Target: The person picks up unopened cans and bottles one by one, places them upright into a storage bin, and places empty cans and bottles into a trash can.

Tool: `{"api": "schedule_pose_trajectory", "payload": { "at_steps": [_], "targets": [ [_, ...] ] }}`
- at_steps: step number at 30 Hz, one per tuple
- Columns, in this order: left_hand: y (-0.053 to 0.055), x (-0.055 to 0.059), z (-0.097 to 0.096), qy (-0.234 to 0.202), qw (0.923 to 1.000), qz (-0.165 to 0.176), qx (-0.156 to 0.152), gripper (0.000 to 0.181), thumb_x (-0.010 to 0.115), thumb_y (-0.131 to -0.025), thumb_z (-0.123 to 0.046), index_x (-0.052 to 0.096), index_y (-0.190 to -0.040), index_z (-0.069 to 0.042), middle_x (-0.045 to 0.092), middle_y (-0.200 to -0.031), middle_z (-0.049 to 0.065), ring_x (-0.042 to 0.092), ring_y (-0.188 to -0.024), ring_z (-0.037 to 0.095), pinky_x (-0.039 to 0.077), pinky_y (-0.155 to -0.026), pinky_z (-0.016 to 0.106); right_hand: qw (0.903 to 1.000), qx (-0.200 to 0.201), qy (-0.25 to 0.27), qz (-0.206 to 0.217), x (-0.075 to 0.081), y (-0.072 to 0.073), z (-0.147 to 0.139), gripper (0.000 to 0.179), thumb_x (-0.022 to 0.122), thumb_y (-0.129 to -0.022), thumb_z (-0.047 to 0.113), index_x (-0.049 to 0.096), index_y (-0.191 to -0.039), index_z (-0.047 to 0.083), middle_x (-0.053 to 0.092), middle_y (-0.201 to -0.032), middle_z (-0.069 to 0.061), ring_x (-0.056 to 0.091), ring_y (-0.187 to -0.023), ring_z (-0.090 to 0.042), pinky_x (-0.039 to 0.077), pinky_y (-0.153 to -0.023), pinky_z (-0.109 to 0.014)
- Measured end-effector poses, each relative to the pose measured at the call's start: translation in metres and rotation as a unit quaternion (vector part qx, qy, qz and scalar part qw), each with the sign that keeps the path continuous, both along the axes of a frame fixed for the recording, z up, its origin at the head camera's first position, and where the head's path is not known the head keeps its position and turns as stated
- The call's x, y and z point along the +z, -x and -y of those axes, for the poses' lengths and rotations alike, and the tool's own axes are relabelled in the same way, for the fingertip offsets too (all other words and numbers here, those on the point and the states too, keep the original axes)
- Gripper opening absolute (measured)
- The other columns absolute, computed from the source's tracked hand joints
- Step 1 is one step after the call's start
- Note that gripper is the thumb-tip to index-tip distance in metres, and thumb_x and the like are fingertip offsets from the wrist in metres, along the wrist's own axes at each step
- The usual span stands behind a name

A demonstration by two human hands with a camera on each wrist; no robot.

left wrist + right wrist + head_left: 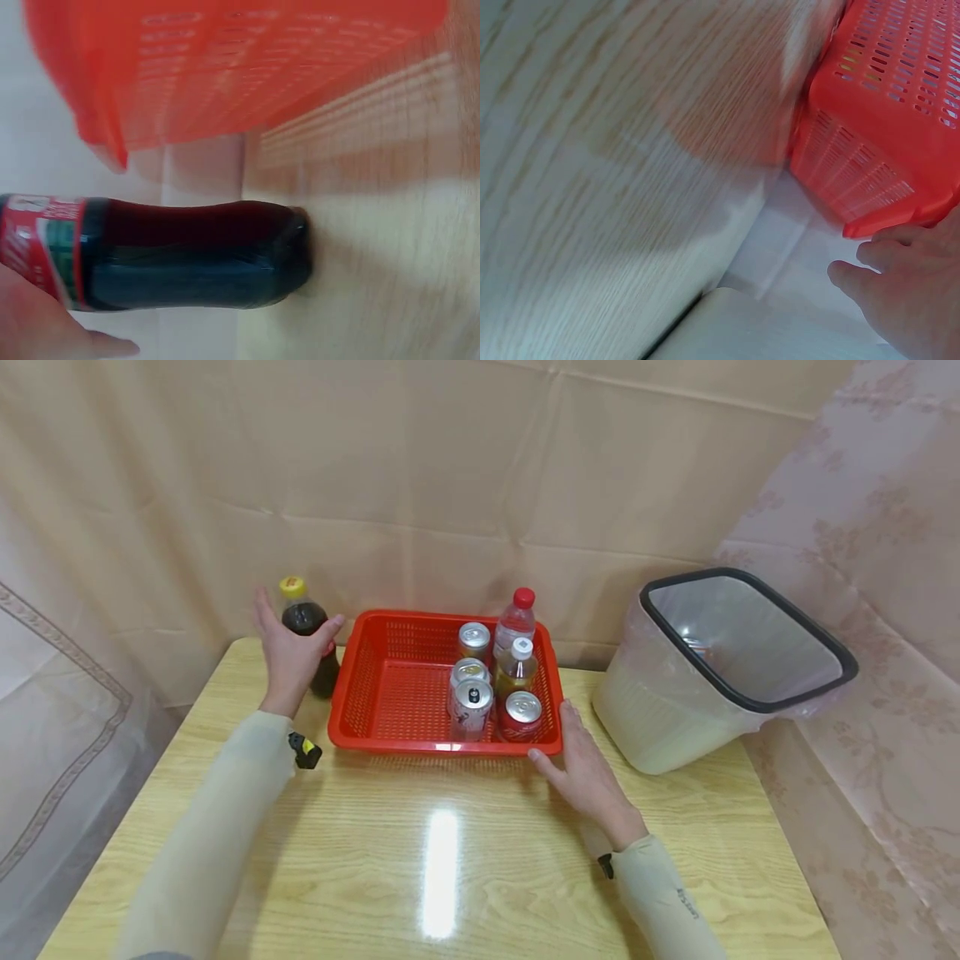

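Note:
In the head view, a cola bottle [303, 617] with dark liquid, a yellow cap and a red label stands upright left of the red plastic basket [390, 745]. My left hand [288, 660] is spread at the bottle, its thumb pointing across toward the basket. The left wrist view shows the bottle's label [45, 247] beside that hand. My right hand [592, 777] rests at the basket's front right corner, thumb by the front rim and fingers along the right side. In the basket's right half are several cans [471, 710] and two bottles, one red-capped [514, 625], one white-capped [517, 670].
A lined waste bin [660, 710] with a black rim stands right of the basket, with something clear and orange inside. Beige curtain [450, 468] hangs behind the wooden table [360, 860]. Patterned cloth [892, 760] hangs on the right.

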State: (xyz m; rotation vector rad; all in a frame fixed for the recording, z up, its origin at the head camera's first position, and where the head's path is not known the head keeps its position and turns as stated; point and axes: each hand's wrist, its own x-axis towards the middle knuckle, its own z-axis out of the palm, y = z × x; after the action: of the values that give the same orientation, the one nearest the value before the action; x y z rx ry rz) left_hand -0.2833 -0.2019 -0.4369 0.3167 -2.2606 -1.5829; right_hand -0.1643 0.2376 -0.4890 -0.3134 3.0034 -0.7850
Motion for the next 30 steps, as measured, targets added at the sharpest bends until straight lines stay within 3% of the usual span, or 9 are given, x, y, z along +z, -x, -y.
{"api": "schedule_pose_trajectory", "payload": {
  "at_steps": [4, 7, 9, 18, 24, 30],
  "targets": [
    [0.006, -0.007, 0.002, -0.019, 0.9998, -0.007, -0.005, 0.108, 0.081, -0.086, -0.048, 0.014, -0.165, -0.02, 0.027, -0.168, 0.009, 0.03, -0.151, 0.027, 0.025, -0.124, 0.048, 1.0, 0.004, 0.0, -0.005, 0.0, 0.0, 0.0, 0.105, 0.049, -0.098, 0.07, 0.0, -0.166, 0.008, 0.009, -0.173, -0.014, 0.012, -0.158, -0.035, 0.02, -0.124, -0.056],
    [0.007, -0.009, 0.002, -0.006, 0.9999, -0.012, -0.003, 0.089, 0.08, -0.087, -0.043, 0.033, -0.156, -0.012, 0.048, -0.151, 0.014, 0.047, -0.136, 0.029, 0.038, -0.116, 0.048, 1.0, 0.002, 0.001, -0.007, 0.0, 0.0, 0.0, 0.105, 0.05, -0.097, 0.07, 0.001, -0.167, 0.008, 0.01, -0.173, -0.014, 0.013, -0.158, -0.035, 0.021, -0.124, -0.056],
    [0.008, -0.009, 0.002, 0.003, 0.9999, -0.012, 0.002, 0.079, 0.08, -0.088, -0.041, 0.04, -0.147, -0.006, 0.054, -0.14, 0.016, 0.052, -0.127, 0.029, 0.044, -0.11, 0.048, 1.0, 0.001, 0.002, -0.009, 0.0, 0.0, 0.0, 0.105, 0.051, -0.097, 0.07, 0.001, -0.166, 0.008, 0.01, -0.173, -0.014, 0.013, -0.158, -0.036, 0.021, -0.124, -0.057],
    [0.011, -0.009, 0.001, -0.013, 0.9999, -0.004, 0.004, 0.07, 0.076, -0.091, -0.036, 0.041, -0.143, -0.004, 0.056, -0.137, 0.016, 0.054, -0.122, 0.028, 0.047, -0.109, 0.047, 0.9999, 0.005, 0.003, -0.013, -0.001, 0.002, -0.001, 0.104, 0.05, -0.098, 0.07, 0.001, -0.167, 0.009, 0.009, -0.173, -0.013, 0.012, -0.158, -0.034, 0.021, -0.125, -0.055],
    [0.01, -0.007, 0.005, 0.012, 0.9999, 0.006, -0.008, 0.072, 0.075, -0.092, -0.037, 0.04, -0.145, -0.005, 0.054, -0.14, 0.018, 0.052, -0.125, 0.031, 0.046, -0.109, 0.051, 0.9999, 0.003, 0.005, -0.008, -0.002, 0.0, 0.0, 0.104, 0.05, -0.097, 0.071, 0.0, -0.167, 0.01, 0.009, -0.173, -0.012, 0.012, -0.158, -0.034, 0.021, -0.125, -0.055],
    [0.007, 0.006, 0.004, 0.012, 0.9996, -0.022, -0.009, 0.071, 0.073, -0.092, -0.04, 0.041, -0.144, -0.005, 0.056, -0.135, 0.017, 0.053, -0.122, 0.03, 0.046, -0.107, 0.051, 0.9999, 0.002, 0.002, -0.012, -0.001, 0.0, 0.0, 0.104, 0.049, -0.098, 0.071, 0.002, -0.166, 0.007, 0.009, -0.173, -0.013, 0.012, -0.158, -0.035, 0.02, -0.125, -0.055]
  ]
}}
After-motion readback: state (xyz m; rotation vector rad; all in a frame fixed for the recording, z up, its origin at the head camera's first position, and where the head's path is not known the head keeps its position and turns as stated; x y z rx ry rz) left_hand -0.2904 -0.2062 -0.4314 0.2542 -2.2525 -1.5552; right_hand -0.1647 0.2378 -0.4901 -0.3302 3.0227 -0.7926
